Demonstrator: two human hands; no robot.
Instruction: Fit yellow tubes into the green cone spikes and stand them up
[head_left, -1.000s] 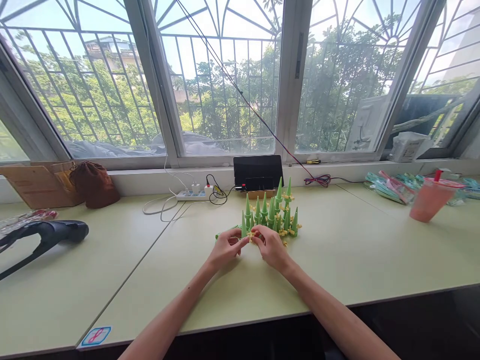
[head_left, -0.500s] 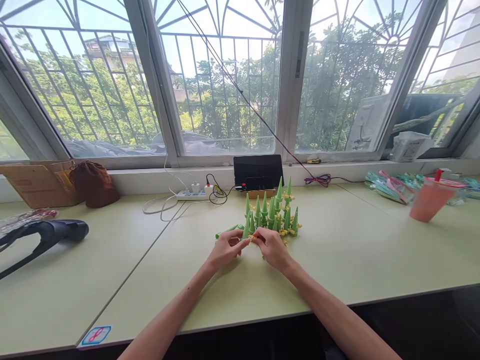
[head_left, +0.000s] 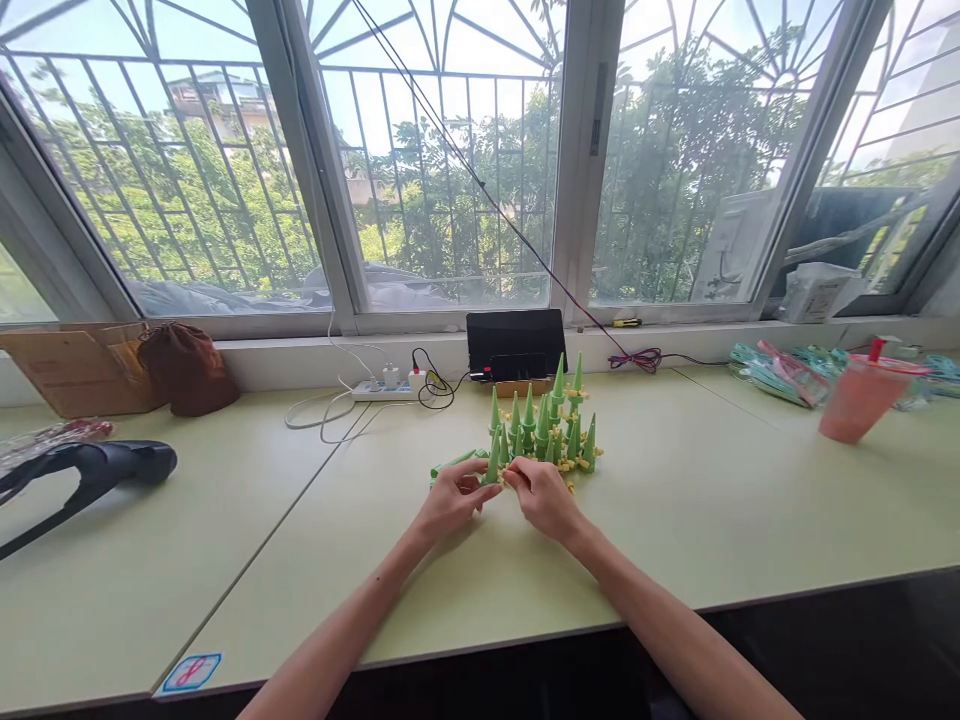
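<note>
Cone (head_left: 493,466) pinched in left hand (head_left: 450,500) points up and far; right hand (head_left: 544,497) touches its base with narrow fingers, I cannot tell holding what.

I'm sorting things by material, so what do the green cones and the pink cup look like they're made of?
Green cones: probably moulded plastic, going by the even colour and slight sheen. Pink cup: seemingly translucent plastic, since light glows softly through its wall.
</note>
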